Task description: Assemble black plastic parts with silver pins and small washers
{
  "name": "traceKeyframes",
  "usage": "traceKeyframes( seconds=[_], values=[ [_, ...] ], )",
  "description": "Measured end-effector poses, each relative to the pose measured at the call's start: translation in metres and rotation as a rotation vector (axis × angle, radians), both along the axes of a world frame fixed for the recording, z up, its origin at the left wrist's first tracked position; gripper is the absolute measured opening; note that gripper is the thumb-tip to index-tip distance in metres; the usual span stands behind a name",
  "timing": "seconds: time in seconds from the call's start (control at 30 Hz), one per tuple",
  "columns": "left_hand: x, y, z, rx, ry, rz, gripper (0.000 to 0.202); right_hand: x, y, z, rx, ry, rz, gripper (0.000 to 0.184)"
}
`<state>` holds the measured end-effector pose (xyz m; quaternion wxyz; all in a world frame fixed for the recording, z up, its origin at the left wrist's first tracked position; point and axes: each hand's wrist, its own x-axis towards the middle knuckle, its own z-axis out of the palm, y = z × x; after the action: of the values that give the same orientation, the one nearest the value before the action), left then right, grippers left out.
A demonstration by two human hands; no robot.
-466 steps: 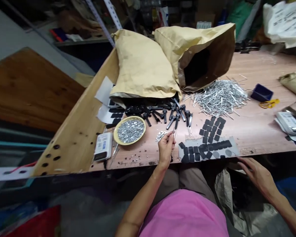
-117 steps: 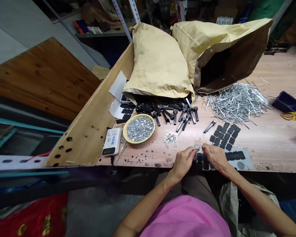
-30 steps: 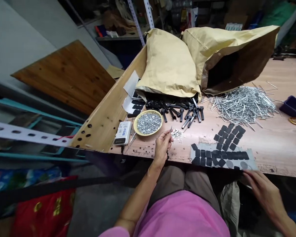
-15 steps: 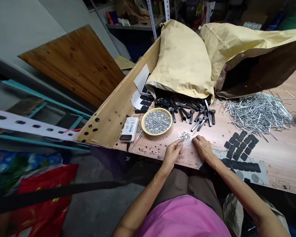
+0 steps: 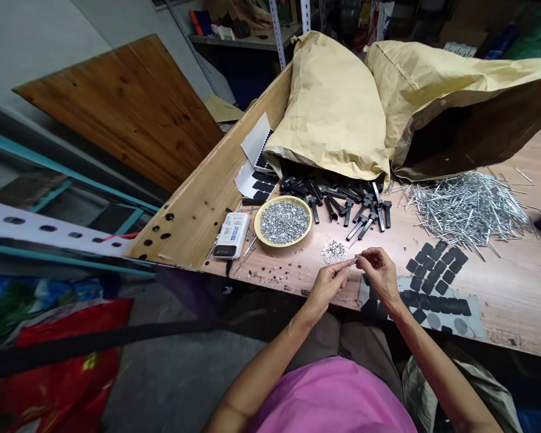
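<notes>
My left hand (image 5: 327, 288) is closed in a pinch on a thin metal rod (image 5: 353, 261) that sticks out toward the right. At the rod's other end, the fingertips of my right hand (image 5: 379, 273) are pinched together; whatever small piece they hold is too hidden to name. Just beyond my left fingers lies a little heap of small metal nuts (image 5: 333, 251). A yellow bowl (image 5: 258, 233) full of similar nuts stands to the left. Behind my hands are several black plastic T-shaped parts (image 5: 365, 222), some with metal showing.
Thin metal rods (image 5: 469, 207) form a large pile at the right. Black rounded pads (image 5: 433, 267) lie nearer, some on a grey sheet (image 5: 471, 325). Two tan sacks (image 5: 333, 108) rest at the back. A white box-shaped device (image 5: 232, 234) sits by the wooden side board (image 5: 198, 216).
My right hand has lifted off the table, its fingers now pinched near the rod. My left hand has left the nut heap and come to meet it. The view has shifted slightly.
</notes>
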<state>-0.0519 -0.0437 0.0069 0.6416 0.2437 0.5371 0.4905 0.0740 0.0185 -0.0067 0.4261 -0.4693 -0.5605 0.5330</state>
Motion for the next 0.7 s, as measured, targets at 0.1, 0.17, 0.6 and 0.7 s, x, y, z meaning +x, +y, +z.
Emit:
traceKeyframes(
  seconds=[0.1, 0.17, 0.6, 0.7],
  values=[
    [0.002, 0.001, 0.001, 0.024, 0.009, -0.024, 0.059, 0.003, -0.003, -0.001, 0.042, -0.008, -0.031, 0.029],
    [0.003, 0.001, 0.001, 0.023, 0.016, -0.036, 0.059, 0.006, -0.004, -0.003, 0.102, -0.043, -0.045, 0.026],
    [-0.005, -0.004, 0.006, -0.015, -0.039, -0.304, 0.069, 0.042, -0.004, 0.013, 0.497, -0.375, 0.27, 0.017],
    [-0.01, -0.004, 0.009, -0.028, -0.059, -0.407, 0.072, 0.051, -0.001, 0.02, 0.395, -0.378, 0.374, 0.025]
  ],
)
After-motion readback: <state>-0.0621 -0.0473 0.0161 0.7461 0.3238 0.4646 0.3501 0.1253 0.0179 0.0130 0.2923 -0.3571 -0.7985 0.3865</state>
